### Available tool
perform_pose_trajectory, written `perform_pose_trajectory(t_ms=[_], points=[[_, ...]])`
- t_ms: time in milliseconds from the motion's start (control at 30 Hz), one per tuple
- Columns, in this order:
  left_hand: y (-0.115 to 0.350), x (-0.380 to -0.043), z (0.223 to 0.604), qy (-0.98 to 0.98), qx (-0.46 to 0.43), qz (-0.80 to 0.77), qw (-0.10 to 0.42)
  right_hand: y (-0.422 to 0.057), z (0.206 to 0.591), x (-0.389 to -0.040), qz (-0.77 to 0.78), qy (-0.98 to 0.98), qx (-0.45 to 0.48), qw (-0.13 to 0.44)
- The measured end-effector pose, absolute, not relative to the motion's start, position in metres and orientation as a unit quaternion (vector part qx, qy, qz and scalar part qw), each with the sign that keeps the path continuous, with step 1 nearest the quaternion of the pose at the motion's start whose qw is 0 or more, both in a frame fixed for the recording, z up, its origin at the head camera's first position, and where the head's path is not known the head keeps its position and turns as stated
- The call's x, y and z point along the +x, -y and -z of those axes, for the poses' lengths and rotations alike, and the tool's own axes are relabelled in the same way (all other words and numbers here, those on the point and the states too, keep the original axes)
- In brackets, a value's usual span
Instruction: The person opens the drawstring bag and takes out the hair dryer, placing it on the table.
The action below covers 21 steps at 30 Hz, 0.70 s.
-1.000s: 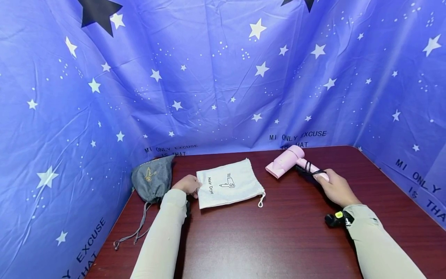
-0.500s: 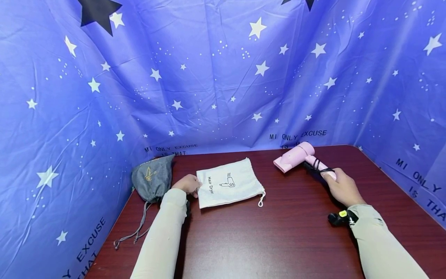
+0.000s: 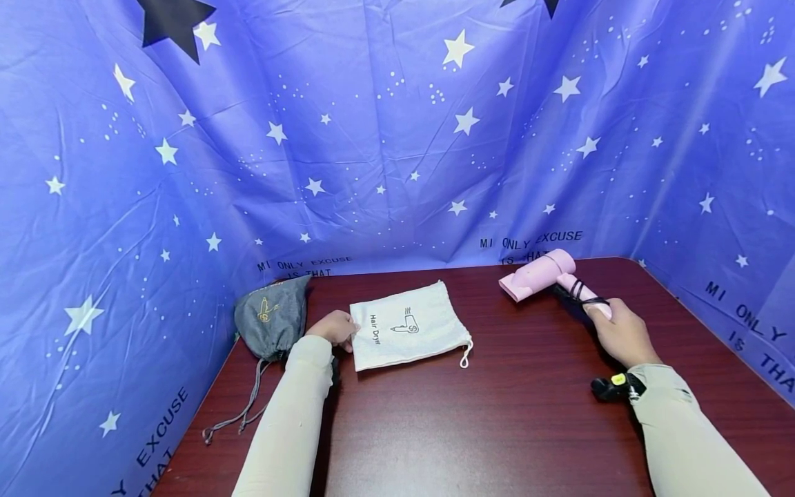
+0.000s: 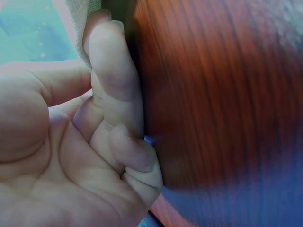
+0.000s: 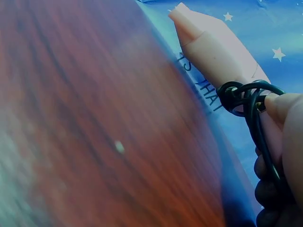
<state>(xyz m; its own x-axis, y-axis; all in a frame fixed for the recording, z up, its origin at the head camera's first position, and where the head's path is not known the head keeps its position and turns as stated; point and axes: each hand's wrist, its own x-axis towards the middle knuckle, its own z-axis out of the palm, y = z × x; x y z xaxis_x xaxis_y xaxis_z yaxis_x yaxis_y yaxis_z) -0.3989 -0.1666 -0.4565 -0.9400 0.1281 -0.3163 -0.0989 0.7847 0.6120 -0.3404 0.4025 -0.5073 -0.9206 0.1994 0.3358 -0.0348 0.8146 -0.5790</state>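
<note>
A white cloth drawstring pouch (image 3: 410, 328) printed "Hair Dryer" lies flat on the table. My left hand (image 3: 335, 328) pinches its left edge between thumb and fingers; the left wrist view shows the cloth edge (image 4: 81, 33) at the fingertips. At the right, my right hand (image 3: 627, 335) grips a pink hair dryer (image 3: 539, 275) by the lower end of its handle. The dryer's nozzle points left, and its black cord (image 5: 258, 111) is wound round the handle. In the right wrist view the palm side of that hand is mostly hidden.
A grey drawstring pouch (image 3: 273, 321) with a yellow dryer print sits at the table's left edge, bulging, its cords trailing forward. Blue star-printed cloth (image 3: 385, 159) encloses the back and sides of the dark red wooden table (image 3: 472, 428).
My right hand has moved right with the hair dryer, away from the white pouch. The left hand and both pouches have stayed in place.
</note>
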Motion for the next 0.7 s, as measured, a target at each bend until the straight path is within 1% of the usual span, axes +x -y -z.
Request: perform_pose_trajectory(t_ms=[700], points=[[0.166,-0.399,0.457,-0.927,-0.007,-0.33,0.179,-0.425,0.506,-0.336,-0.316,0.919,-0.115,0.207]])
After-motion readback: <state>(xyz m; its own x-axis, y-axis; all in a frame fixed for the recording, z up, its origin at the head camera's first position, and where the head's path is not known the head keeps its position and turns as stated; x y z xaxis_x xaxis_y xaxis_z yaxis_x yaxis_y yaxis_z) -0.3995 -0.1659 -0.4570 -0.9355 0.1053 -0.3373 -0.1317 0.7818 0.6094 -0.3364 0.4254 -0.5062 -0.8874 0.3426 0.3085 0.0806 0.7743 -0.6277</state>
